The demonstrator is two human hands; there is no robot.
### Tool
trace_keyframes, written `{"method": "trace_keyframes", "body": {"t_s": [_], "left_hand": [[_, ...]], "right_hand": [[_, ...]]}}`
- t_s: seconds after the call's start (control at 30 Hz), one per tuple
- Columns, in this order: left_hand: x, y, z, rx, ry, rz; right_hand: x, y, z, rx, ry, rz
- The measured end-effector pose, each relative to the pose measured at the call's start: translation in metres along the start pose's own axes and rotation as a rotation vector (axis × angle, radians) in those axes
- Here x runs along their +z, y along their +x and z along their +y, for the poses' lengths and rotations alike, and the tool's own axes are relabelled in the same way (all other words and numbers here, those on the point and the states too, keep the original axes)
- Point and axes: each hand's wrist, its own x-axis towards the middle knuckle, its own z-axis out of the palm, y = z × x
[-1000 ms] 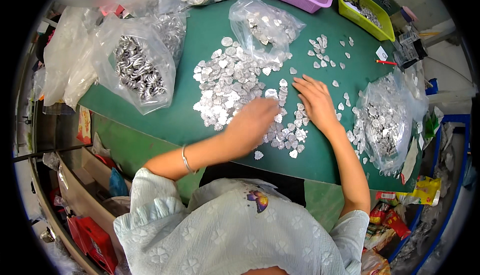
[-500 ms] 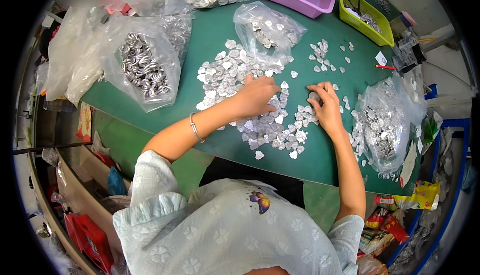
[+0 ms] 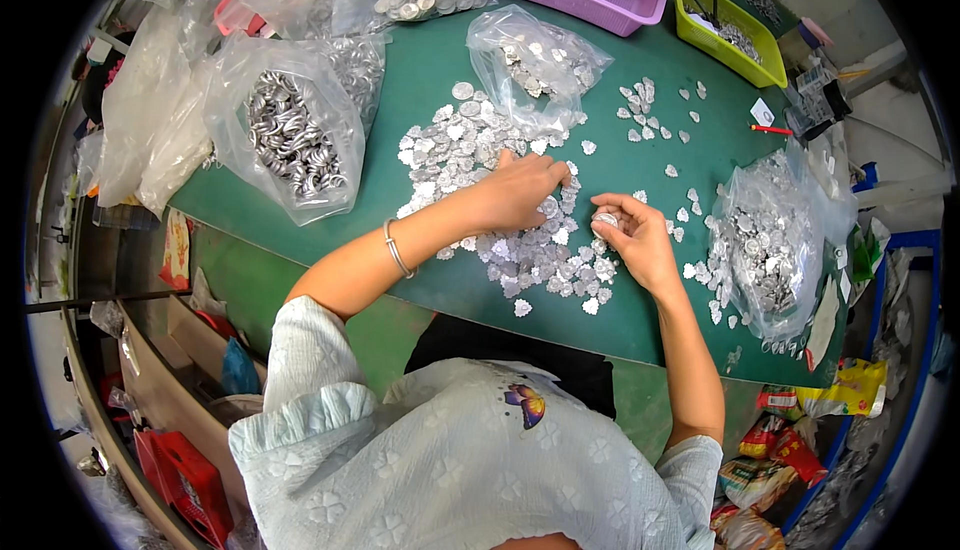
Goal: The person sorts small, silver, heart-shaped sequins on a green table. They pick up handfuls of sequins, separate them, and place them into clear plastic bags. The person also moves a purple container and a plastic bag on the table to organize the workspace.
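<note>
A pile of small silver metal pieces (image 3: 540, 265), many leaf-shaped, covers the near middle of the green table. My left hand (image 3: 522, 192), a bangle on its wrist, rests over the pile. Its forefinger tip touches pieces at the pile's right side, with the thumb apart from it; the other fingertips are partly hidden. Just right of the pile, my right hand (image 3: 642, 242) pinches a round silver disc (image 3: 605, 220) between thumb and fingers. Loose leaf-shaped pieces (image 3: 682, 215) lie beyond that hand.
A clear bag of silver rings (image 3: 292, 140) stands left, another bag of pieces (image 3: 540, 62) behind the pile. At right sits a full clear bag (image 3: 765, 250). Along the back are a purple basket (image 3: 590, 0) and a yellow-green basket (image 3: 735, 45). A red pen (image 3: 771, 130) lies far right.
My right hand has come toward me and slightly left, closer to the pile, with the disc still pinched. The left hand has shifted only slightly.
</note>
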Motion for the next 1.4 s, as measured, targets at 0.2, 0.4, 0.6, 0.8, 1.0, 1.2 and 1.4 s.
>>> {"method": "trace_keyframes", "body": {"t_s": [0.2, 0.4, 0.6, 0.8, 1.0, 1.2, 1.4], "left_hand": [[0.006, -0.007, 0.000, 0.090, -0.092, 0.063], [-0.007, -0.014, 0.003, 0.071, -0.139, -0.002], [-0.003, -0.011, -0.012, 0.085, -0.292, 0.120], [-0.011, -0.007, 0.003, -0.057, -0.589, 0.244], [0.000, -0.007, 0.017, -0.173, -0.905, 0.299], [0.016, -0.007, 0.033, -0.446, -2.035, -0.110], [0.020, -0.008, 0.034, -0.435, -2.035, -0.090]], "right_hand": [[0.008, 0.000, 0.010, -0.061, 0.108, 0.003], [0.009, -0.005, 0.005, -0.054, 0.120, -0.005], [0.007, -0.010, 0.000, -0.035, 0.207, 0.007], [0.004, -0.011, -0.009, -0.001, 0.206, 0.035], [0.013, -0.014, -0.021, -0.188, 0.341, 0.146], [0.029, -0.010, -0.042, -0.484, -0.251, 0.229], [0.036, -0.010, -0.033, -0.430, 0.013, 0.289]]}}
